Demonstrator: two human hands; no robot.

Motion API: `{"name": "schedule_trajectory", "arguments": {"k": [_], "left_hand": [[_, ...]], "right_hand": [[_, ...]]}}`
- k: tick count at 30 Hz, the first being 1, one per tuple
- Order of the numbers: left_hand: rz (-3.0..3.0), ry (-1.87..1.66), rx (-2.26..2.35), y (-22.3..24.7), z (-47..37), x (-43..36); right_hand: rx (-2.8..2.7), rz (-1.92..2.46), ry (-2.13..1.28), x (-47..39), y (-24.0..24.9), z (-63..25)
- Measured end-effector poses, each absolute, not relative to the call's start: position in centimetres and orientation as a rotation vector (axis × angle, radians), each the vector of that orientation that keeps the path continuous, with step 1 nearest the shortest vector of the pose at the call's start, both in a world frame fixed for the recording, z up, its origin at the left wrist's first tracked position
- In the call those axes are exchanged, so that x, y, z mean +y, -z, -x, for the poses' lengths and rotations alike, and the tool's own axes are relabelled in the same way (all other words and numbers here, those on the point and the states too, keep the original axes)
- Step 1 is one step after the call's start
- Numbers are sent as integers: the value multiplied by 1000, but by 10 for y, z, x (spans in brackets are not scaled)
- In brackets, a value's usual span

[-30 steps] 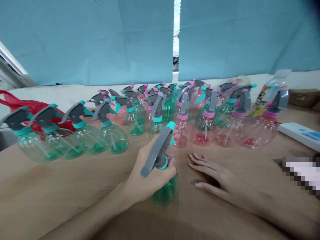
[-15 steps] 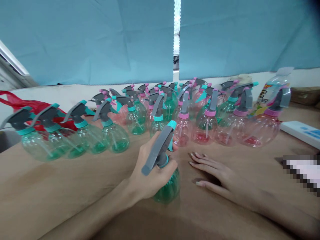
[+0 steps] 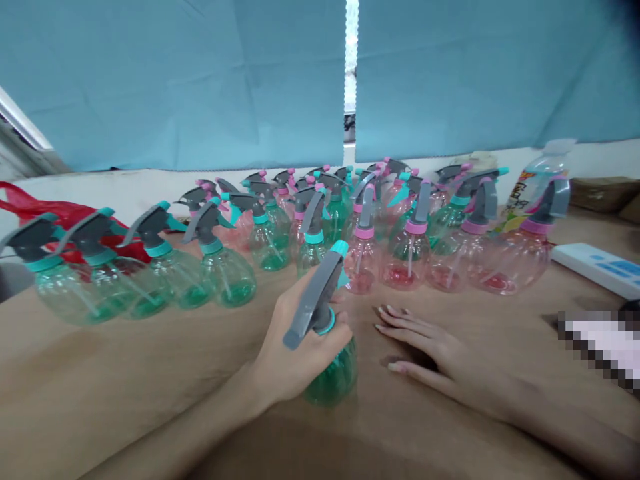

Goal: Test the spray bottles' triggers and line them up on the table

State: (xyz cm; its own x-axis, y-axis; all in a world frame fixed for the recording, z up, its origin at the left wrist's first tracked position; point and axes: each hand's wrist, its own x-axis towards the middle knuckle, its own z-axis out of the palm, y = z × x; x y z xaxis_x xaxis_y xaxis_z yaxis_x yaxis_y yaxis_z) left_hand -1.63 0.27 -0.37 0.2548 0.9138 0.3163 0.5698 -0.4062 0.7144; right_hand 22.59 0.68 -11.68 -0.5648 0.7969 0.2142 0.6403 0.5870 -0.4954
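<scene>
Head view: left hand (image 3: 307, 360) clamps its fingers round a green plastic spray bottle (image 3: 334, 380), perhaps squeezing; any move calls for steadiness. Right hand (image 3: 445, 353) rests, fingers apart.

the left hand (image 3: 295, 347) covers part of the neck and side of the held green spray bottle (image 3: 333, 380); some of its fingers are hidden behind the gray sprayer head (image 3: 316, 297). the palm of the right hand (image 3: 435, 347) is out of sight. rear spray bottles (image 3: 336, 207) overlap; no exact count possible. label on the clear bottle (image 3: 547, 163): partly covered by a pink spray bottle (image 3: 520, 260), unreadable. red bag (image 3: 65, 213): cut off at left, partly behind green bottles (image 3: 227, 277). white box (image 3: 595, 263) and pixelated item (image 3: 605, 343): cut off at right, the latter unidentifiable.
</scene>
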Motion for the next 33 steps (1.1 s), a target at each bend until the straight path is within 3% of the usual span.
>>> {"name": "schedule_trajectory", "arguments": {"k": [21,33], "left_hand": [[-1867,-1017,1254,-2,10,4],[-2077,-1033,1315,-1,15,3]], "right_hand": [[-2439,1182,-499,6,113,-225],[-2429,1169,-509,8,114,-224]]}}
